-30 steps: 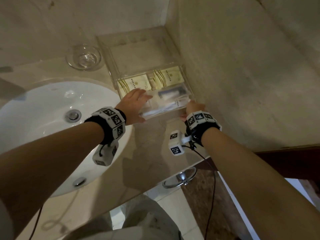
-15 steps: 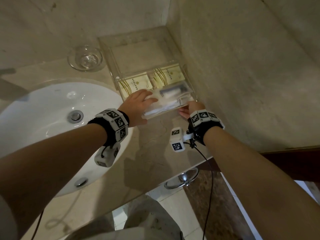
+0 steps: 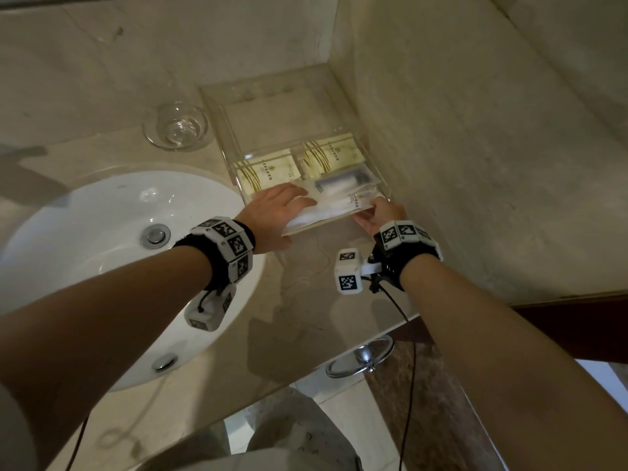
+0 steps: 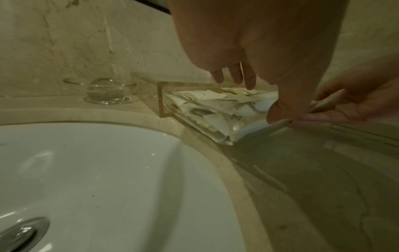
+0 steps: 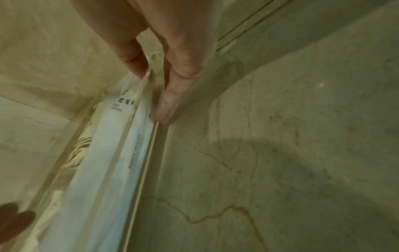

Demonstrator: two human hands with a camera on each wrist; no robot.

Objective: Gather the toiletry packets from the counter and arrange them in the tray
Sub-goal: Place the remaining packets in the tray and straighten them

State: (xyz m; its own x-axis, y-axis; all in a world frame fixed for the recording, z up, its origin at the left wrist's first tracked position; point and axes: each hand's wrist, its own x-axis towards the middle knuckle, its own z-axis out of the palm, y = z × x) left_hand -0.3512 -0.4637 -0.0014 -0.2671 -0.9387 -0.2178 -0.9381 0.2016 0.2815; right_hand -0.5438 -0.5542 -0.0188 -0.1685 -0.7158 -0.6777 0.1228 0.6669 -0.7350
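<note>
A clear acrylic tray (image 3: 282,117) stands in the counter's back right corner, against both walls. Its near end holds two gold-striped packets (image 3: 268,171), a clear packet with a dark item (image 3: 343,181) and a long white packet (image 3: 333,212). My left hand (image 3: 289,205) lies over the near-left packets with straight fingers, its thumb against the tray's front wall (image 4: 248,129). My right hand (image 3: 380,212) pinches the front wall (image 5: 142,170) at its right end, thumb inside and finger outside. The tray's far half is bare.
A white sink basin (image 3: 102,232) with a chrome drain (image 3: 155,234) lies left of the tray. A small glass bowl (image 3: 176,130) stands behind the basin. Marble walls (image 3: 475,130) close off the back and right. A chrome ring (image 3: 360,358) hangs below the counter edge.
My left hand has slid a little further right over the packets. My right hand keeps its pinch on the front wall. The tray stays about where it was.
</note>
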